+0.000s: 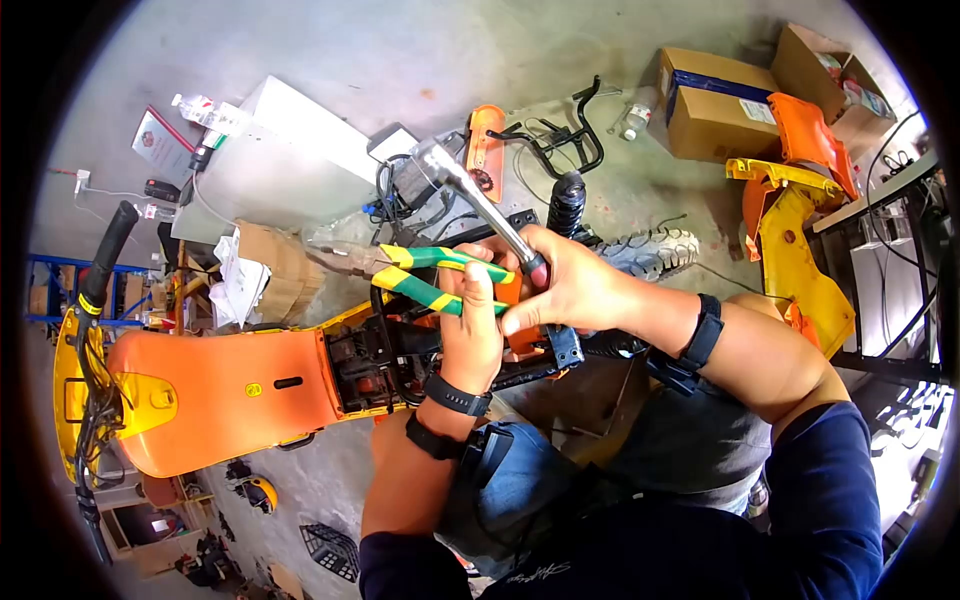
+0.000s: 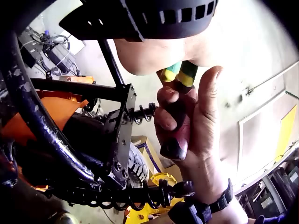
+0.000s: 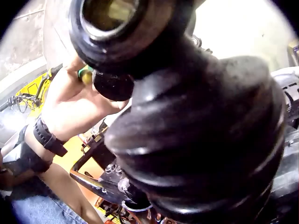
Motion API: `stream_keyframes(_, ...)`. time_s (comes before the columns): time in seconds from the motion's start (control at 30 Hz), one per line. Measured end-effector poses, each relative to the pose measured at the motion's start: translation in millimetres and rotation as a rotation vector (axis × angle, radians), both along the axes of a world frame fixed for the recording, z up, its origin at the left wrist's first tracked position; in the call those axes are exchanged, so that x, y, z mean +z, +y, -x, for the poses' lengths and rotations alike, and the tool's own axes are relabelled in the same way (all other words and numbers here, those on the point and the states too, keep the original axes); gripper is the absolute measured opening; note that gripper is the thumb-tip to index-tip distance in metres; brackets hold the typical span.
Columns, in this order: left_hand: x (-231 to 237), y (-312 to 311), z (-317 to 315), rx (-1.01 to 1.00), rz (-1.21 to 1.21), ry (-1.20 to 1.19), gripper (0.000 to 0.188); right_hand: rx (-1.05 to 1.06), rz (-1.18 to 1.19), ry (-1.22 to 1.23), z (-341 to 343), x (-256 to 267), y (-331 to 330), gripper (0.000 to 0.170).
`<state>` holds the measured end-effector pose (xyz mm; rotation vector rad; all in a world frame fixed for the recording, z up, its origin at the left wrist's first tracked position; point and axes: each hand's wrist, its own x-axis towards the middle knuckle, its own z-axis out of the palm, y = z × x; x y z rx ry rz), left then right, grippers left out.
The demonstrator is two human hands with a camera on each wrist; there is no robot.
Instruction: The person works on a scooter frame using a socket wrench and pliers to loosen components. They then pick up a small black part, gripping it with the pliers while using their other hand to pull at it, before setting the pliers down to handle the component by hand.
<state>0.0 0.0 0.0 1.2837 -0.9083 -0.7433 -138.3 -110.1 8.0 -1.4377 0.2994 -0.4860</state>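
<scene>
In the head view the left hand (image 1: 472, 338) grips the green and yellow handles of pliers (image 1: 420, 290), whose metal jaws point left. Beside it, the right hand (image 1: 575, 280) holds a chrome tool (image 1: 485, 208) by its grip, the metal head up and to the left. Both hands are close together over the vehicle's frame. The left wrist view shows the right hand's (image 2: 205, 116) fingers curled round a dark red and black grip (image 2: 182, 133), just below the pliers' handle ends (image 2: 172, 71). The left hand (image 3: 77, 105) appears behind a black ribbed part in the right wrist view.
An orange and yellow vehicle (image 1: 230, 395) with exposed frame lies below the hands. Its tyre (image 1: 655, 252) and a black spring (image 1: 567, 205) are to the right. Cardboard boxes (image 1: 715, 130), yellow panels (image 1: 790, 250) and a white box (image 1: 290, 150) stand around on the floor.
</scene>
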Motion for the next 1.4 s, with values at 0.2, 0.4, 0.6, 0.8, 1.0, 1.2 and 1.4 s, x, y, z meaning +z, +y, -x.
stream_keyframes(0.2,3,5,10,0.065,-0.122,0.161,0.042,0.05,0.302,0.18,7,6,0,0.063)
stream_keyframes(0.4,12,7,14,0.067,-0.182,0.07,0.044,0.05,0.301,0.189,7,-6,2,0.057)
stream_keyframes(0.6,18,18,-18,-0.241,-0.14,0.054,0.053,0.138,-0.049,0.205,19,14,-9,0.042)
stream_keyframes(0.8,40,32,-55,-0.237,0.008,0.549,0.058,0.111,-0.174,0.242,42,31,-22,0.036)
stream_keyframes(1.0,64,52,-90,-0.329,-0.356,0.087,0.034,0.123,-0.17,0.314,58,29,-37,0.037)
stream_keyframes(1.2,48,51,-67,-0.332,-0.372,-0.965,0.052,0.097,-0.096,0.434,54,21,-28,0.04)
stream_keyframes(1.4,9,31,-36,-0.308,-0.437,-1.112,0.029,0.155,-0.049,0.557,43,10,-33,0.044)
